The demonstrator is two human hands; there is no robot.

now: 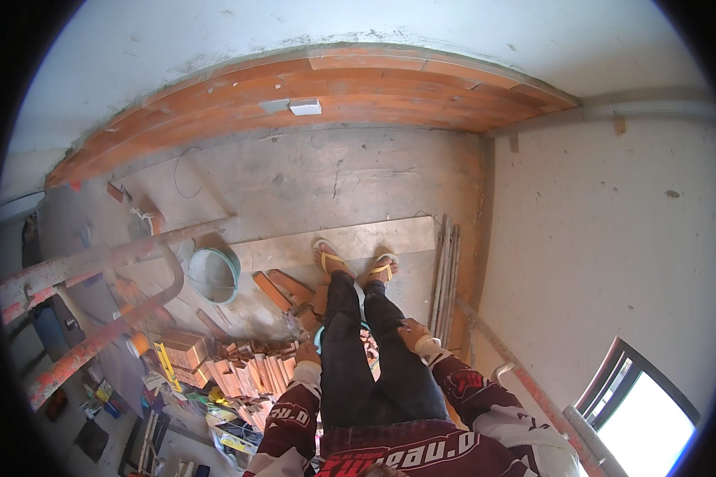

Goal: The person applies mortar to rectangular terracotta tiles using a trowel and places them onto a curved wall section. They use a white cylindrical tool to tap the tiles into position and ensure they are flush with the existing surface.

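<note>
My left hand [308, 352] hangs beside my left thigh, close to a strip of teal rim [318, 340] that shows past my leg. Its fingers are small and partly hidden, so a grip cannot be made out. My right hand [411, 332] rests against my right thigh, fingers laid along the dark trousers [407, 374], with nothing seen in it. Both feet, in yellow-strapped flip-flops [383, 269], stand at a long board [350, 240]. Left of them is a pale teal bucket [213, 276], with loose orange bricks [272, 292] beside it.
Ahead, a low orange brick course [374, 83] runs along the wall, a white block [305, 106] on it. Rusty scaffold tubes flank me, left [95, 350] and right [525, 385]. Poles [445, 278] lie right of the board. Stacked bricks [250, 370] and tools fill the lower left.
</note>
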